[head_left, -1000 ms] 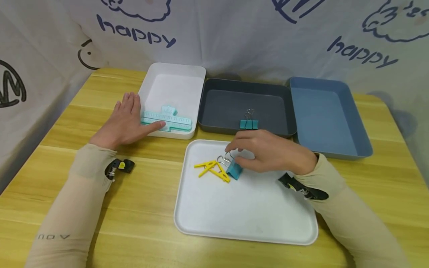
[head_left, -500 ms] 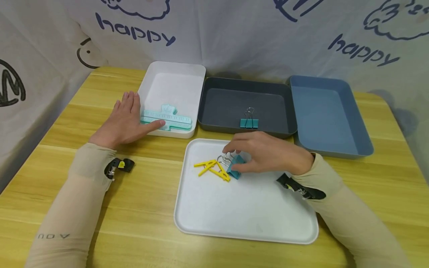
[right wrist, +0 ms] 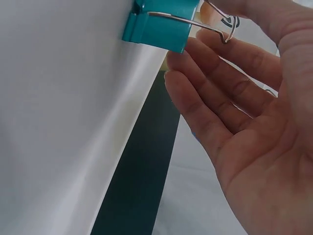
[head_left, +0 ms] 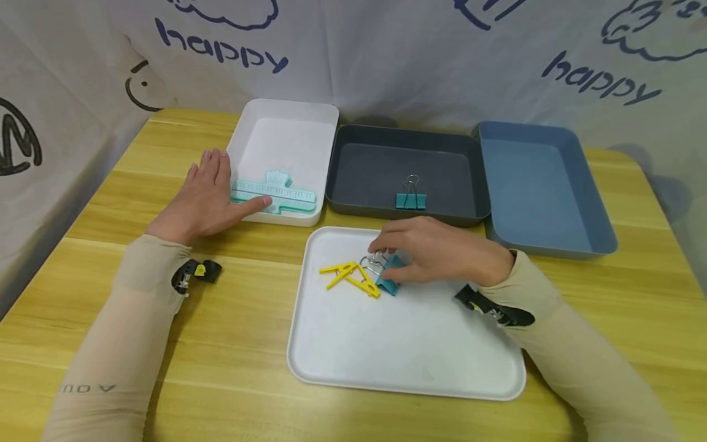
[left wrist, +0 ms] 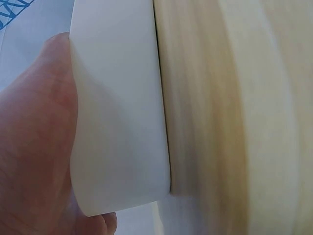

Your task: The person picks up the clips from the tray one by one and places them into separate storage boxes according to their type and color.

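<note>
At far left I note a wood-grain table [head_left: 232, 337], its surface running as a broad strip from the left table edge to the person's left forearm, and again between that forearm and the flat tray. The left hand [head_left: 201, 205] rests on the near-left rim of a deep white rectangular tray [head_left: 289, 138], fingers straight, thumb extended over a mint-green ruler-marked clip [head_left: 289, 193] inside; I cannot tell whether the thumb touches it. The left wrist view confirms hand against tray wall.

Next, two yellow A-shaped pegs [head_left: 364, 286] lie together on a shallow white rectangular tray with rounded corners [head_left: 386, 344]. Just right of them, on the same tray, is a teal binder clip with silver wire handles [head_left: 388, 285]. A narrow band of wood separates the shallow tray's far edge from the white tray; its near half is bare floor.

Behind stands a dark grey rectangular tray [head_left: 386, 162], a second teal binder clip [head_left: 411, 201] upright at its near wall. The right hand [head_left: 442, 252] reaches over the shallow tray, curled fingers and thumb gripping the first binder clip. At far right, a blue-grey rectangular tray [head_left: 536, 172] adjoins the dark one, wood beyond its right edge.

Against the frame one second ago, I record the gripped clip slightly further right of the pegs; the left hand's position is unchanged.
</note>
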The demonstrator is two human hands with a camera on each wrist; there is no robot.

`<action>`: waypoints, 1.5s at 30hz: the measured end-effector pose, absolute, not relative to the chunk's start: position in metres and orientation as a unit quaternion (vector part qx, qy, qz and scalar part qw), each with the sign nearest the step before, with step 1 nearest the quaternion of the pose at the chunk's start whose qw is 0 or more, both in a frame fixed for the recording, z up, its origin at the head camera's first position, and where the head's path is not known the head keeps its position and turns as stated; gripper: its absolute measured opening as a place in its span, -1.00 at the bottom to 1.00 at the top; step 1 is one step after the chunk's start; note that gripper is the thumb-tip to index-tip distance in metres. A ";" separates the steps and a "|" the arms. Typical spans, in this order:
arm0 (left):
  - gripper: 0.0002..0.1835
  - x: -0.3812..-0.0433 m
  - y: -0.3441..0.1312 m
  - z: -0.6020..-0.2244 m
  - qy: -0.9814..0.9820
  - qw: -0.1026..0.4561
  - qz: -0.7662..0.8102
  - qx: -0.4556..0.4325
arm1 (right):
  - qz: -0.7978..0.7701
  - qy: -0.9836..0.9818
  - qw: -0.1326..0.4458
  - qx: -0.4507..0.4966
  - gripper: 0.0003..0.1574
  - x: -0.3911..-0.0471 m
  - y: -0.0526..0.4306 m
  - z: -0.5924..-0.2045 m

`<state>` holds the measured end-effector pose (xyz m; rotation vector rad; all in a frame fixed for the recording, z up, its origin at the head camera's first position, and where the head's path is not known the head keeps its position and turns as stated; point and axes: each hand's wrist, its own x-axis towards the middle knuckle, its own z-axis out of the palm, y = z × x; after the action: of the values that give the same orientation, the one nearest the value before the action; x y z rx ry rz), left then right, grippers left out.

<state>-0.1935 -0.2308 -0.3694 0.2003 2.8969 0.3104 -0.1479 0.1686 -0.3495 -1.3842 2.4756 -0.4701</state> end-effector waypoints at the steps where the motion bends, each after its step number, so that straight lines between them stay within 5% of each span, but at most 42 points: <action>1: 0.42 -0.193 -0.231 -0.369 0.986 0.112 0.105 0.068 | -0.162 0.854 0.135 -0.476 -0.50 -0.148 0.168 -0.349; 21: 0.41 -0.193 -0.231 -0.370 0.986 0.106 0.102 0.072 | -0.171 0.839 0.149 -0.495 -0.70 -0.151 0.170 -0.351; 45: 0.41 -0.192 -0.229 -0.368 0.986 0.106 0.106 0.070 | -0.147 0.844 0.160 -0.490 -0.55 -0.153 0.169 -0.354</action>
<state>-0.1923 -0.2294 -0.3683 0.2052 2.9053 0.3120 -0.1526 0.1692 -0.3543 -1.4001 2.4111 -0.4185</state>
